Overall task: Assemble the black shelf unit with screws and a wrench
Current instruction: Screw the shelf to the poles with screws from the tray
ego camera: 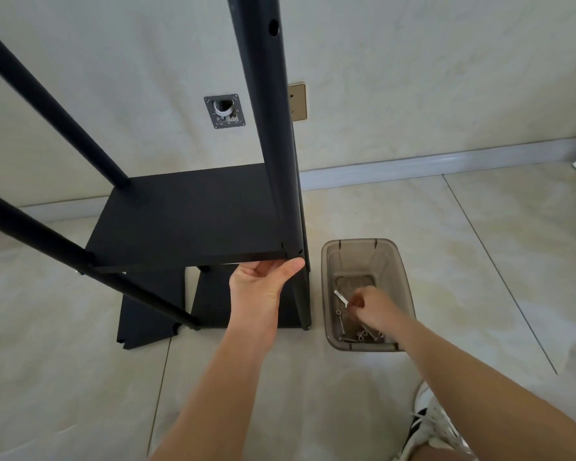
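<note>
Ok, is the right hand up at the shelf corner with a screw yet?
No, the right hand is down inside the clear bin among the screws, while the left hand holds the shelf board corner.

Bare arms, one laced shoe

Both forearms are bare, with no sleeves, watch or rings visible on the left hand (260,287) or right hand (376,311); the sneaker (436,427) is white with black panels and white laces.

One head-worn camera looks forward and steeply down from above, close over the black shelf (187,211), with tiled floor (479,244) and wall (413,78) beyond.
</note>
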